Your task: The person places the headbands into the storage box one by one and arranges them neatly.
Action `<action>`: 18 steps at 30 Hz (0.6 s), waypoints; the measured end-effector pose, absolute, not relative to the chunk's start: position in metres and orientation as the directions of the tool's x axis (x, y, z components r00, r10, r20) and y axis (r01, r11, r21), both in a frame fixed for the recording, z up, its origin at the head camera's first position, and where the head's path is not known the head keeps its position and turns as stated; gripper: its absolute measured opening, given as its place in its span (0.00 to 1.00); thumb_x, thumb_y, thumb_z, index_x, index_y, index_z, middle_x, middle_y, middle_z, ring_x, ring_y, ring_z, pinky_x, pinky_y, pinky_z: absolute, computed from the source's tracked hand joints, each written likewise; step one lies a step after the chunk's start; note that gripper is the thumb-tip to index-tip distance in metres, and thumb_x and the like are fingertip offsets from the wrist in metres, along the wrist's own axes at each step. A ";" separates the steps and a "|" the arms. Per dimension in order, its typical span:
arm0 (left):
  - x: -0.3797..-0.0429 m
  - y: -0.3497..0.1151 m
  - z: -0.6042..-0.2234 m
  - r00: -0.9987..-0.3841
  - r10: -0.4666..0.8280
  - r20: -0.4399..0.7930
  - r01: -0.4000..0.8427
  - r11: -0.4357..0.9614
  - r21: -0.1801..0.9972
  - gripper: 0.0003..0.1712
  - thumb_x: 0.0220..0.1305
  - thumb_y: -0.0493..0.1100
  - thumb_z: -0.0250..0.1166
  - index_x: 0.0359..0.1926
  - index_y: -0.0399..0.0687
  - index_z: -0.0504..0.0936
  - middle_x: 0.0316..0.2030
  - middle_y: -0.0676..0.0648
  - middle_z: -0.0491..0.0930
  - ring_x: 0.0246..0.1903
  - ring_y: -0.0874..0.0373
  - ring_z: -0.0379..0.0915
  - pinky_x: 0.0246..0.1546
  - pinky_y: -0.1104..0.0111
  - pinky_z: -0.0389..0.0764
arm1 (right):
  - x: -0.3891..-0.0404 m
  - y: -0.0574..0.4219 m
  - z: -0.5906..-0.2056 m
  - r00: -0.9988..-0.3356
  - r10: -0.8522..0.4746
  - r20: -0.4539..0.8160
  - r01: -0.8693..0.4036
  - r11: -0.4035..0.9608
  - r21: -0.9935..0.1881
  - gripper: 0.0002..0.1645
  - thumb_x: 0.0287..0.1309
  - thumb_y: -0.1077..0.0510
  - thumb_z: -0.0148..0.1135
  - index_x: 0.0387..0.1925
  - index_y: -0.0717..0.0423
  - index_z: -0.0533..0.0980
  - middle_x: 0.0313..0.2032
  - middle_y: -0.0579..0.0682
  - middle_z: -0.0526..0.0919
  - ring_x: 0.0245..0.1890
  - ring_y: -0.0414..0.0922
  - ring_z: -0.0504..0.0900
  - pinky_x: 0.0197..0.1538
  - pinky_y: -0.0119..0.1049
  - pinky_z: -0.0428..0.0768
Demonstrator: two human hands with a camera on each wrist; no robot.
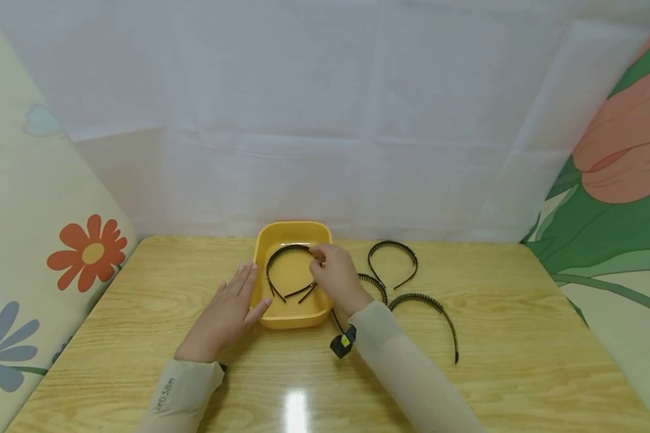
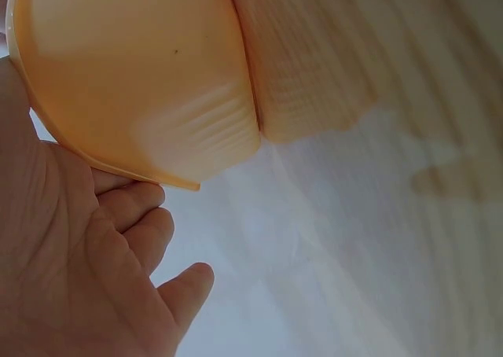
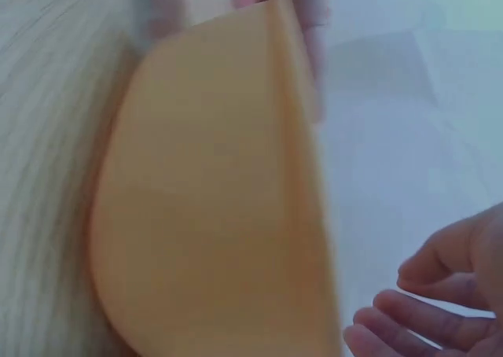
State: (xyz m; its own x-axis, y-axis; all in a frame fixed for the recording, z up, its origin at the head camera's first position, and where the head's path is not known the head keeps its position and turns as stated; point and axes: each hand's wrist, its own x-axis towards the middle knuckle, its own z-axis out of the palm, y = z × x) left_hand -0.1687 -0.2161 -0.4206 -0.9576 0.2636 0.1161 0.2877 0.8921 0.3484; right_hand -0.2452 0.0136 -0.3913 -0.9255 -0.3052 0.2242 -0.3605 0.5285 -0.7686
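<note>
A yellow plastic tub (image 1: 295,322) stands on the table with black toothed headbands (image 1: 279,254) inside, partly hidden by my right hand. My left hand (image 1: 224,313) rests along its left rim, fingers extended and thumb over the near-left corner. In the left wrist view, fingers of the left hand (image 2: 94,247) touch the tub's rim (image 2: 118,171). Over the right side of the tub, my right hand (image 1: 338,273) has its fingertips overlapping a headband's upper curve. The right wrist view shows my right hand (image 3: 440,294) with loosely bent fingers and nothing visible between them, beside the tub's wall (image 3: 196,192).
To the right of the tub lie more black headbands: one at the back (image 1: 392,243), one nearer the front (image 1: 448,322), and one (image 1: 376,282) partly behind my right hand. A white sheet (image 1: 325,150) hangs behind the wooden table (image 1: 520,337).
</note>
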 end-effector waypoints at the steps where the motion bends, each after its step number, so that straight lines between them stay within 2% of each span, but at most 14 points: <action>1: -0.169 -0.216 -0.420 -0.958 0.264 0.115 0.288 0.892 0.348 0.47 0.79 0.61 0.48 0.78 0.28 0.47 0.78 0.31 0.46 0.77 0.36 0.41 0.73 0.37 0.48 | -0.244 0.016 -0.390 -0.923 -0.303 0.237 -0.367 0.510 -0.778 0.19 0.68 0.66 0.56 0.58 0.65 0.79 0.52 0.59 0.84 0.46 0.50 0.84 0.45 0.39 0.85; 4: -0.169 -0.216 -0.420 -0.958 0.264 0.112 0.287 0.893 0.348 0.47 0.79 0.61 0.47 0.78 0.29 0.47 0.78 0.31 0.45 0.77 0.36 0.40 0.73 0.37 0.47 | -0.244 0.024 -0.388 -0.909 -0.302 0.288 -0.407 0.486 -0.774 0.17 0.67 0.65 0.58 0.55 0.65 0.80 0.50 0.58 0.84 0.48 0.52 0.84 0.51 0.41 0.85; 11: -0.168 -0.218 -0.421 -0.956 0.268 0.121 0.294 0.889 0.351 0.47 0.79 0.61 0.47 0.78 0.29 0.47 0.78 0.31 0.45 0.77 0.35 0.40 0.73 0.36 0.47 | -0.239 0.046 -0.382 -0.868 -0.338 0.363 -0.488 0.453 -0.746 0.16 0.67 0.65 0.58 0.53 0.66 0.81 0.49 0.58 0.85 0.46 0.50 0.84 0.48 0.38 0.85; 18: -0.169 -0.220 -0.425 -0.951 0.278 0.137 0.309 0.886 0.346 0.47 0.79 0.62 0.47 0.78 0.29 0.47 0.78 0.31 0.46 0.77 0.35 0.41 0.72 0.36 0.49 | -0.232 0.083 -0.375 -0.831 -0.375 0.410 -0.554 0.502 -0.664 0.14 0.70 0.63 0.59 0.53 0.63 0.82 0.49 0.56 0.85 0.45 0.49 0.85 0.48 0.41 0.86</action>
State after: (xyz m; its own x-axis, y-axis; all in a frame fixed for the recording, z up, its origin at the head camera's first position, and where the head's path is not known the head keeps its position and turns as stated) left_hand -0.1685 -0.2198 -0.4248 -0.9507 0.2780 0.1371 0.3089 0.8860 0.3457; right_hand -0.2317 0.0825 -0.3747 -0.8314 -0.3752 0.4099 -0.5540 0.5022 -0.6640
